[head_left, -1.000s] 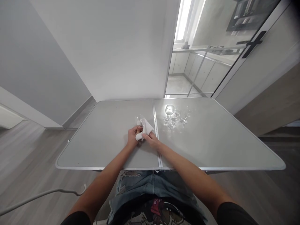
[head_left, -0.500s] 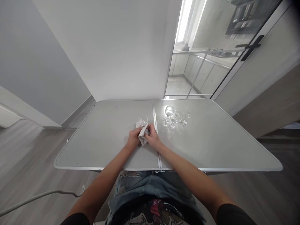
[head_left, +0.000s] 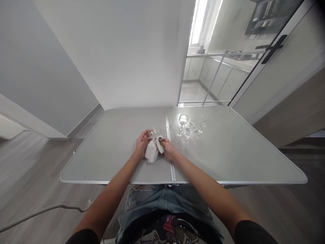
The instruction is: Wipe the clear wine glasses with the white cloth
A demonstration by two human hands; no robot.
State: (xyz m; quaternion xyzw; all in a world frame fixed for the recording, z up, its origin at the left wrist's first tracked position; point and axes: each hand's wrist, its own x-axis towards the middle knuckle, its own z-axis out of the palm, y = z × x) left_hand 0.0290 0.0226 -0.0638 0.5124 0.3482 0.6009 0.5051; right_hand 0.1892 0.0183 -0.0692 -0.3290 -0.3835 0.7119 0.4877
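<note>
A clear stemmed glass (head_left: 154,131) is held over the left half of the table, its bowl pointing away from me. The fingers of my left hand (head_left: 142,144) curl against the left side of the bowl. A white cloth (head_left: 152,153) is wrapped about the lower end of the glass, hiding the stem and foot, and one part hangs loose toward me. My right hand (head_left: 169,148) pinches the cloth at its right side, with the fingertips partly covered by the folds.
Several clear stemmed glasses (head_left: 183,119) stand clustered right of the seam on the grey folding table (head_left: 228,152). A white wall (head_left: 139,67) rises behind the table, and a glass door (head_left: 203,78) is at the back right. A pale hose (head_left: 50,208) crosses the floor at left.
My left hand has moved off the cloth up to the glass bowl, its fingers spreading around it. The cloth has loosened and hangs lower, while my right hand keeps hold of it.
</note>
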